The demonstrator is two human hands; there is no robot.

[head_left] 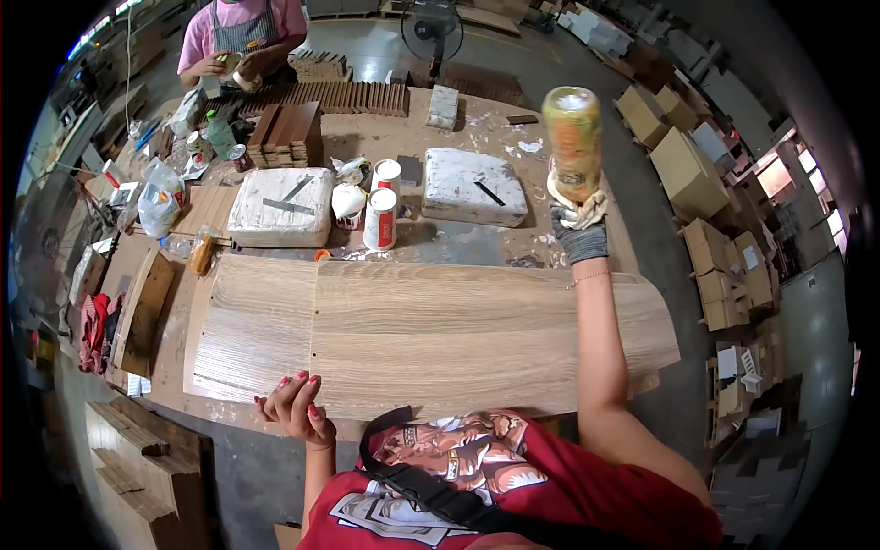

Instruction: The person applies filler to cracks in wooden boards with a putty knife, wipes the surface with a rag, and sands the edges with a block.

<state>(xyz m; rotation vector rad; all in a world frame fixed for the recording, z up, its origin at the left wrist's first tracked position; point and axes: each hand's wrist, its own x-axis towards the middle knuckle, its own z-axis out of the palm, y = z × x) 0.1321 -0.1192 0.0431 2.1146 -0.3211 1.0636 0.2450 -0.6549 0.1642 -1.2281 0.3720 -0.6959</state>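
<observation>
My right hand, in a grey and off-white work glove, is closed around the lower end of a yellowish, smeared plastic bottle. It holds the bottle upright above the right side of the table, beyond the board. My bare left hand is at the front edge of a wood-grain board, its fingers loosely bent and apart with nothing visible in them. The long wood-grain board with a rounded right end lies flat before me. Against its left end lies a shorter wood-grain panel. My right forearm passes over the long board.
Two wrapped blocks and white cups stand beyond the boards. Brown slats are stacked farther back. Across the table a person holds a small thing. A fan stands behind; cartons line the right.
</observation>
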